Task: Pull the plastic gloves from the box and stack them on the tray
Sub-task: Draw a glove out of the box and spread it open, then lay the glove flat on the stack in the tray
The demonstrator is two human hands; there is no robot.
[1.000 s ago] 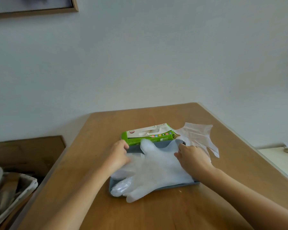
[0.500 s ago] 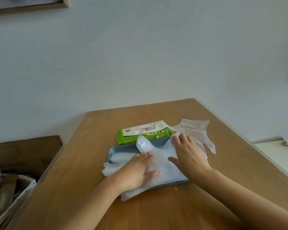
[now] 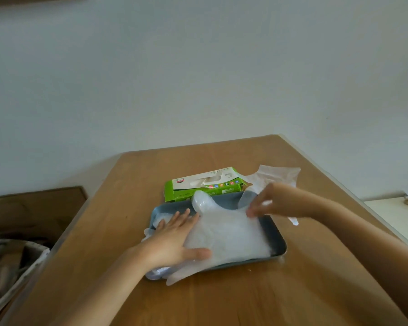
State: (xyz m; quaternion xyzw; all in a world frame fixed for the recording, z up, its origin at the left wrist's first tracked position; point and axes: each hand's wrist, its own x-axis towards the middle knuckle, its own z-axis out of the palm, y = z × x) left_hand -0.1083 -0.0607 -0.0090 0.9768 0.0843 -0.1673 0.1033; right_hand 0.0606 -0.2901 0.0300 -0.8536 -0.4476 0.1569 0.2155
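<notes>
The left grip (image 3: pixel 172 241), released and flat, pins the near-left of the gloves (image 3: pixel 233 238) stacked in the tray (image 3: pixel 278 241), while the blurred right grip (image 3: pixel 271 203) curls at their far-right edge, pinching or not I cannot tell, on film that is probably limp, featherlight and slippery and best pinched by an edge.

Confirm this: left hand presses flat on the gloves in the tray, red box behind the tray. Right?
No: the box is green, not red, per the head view. The left hand does press flat on the gloves in the tray, box behind it.
</notes>
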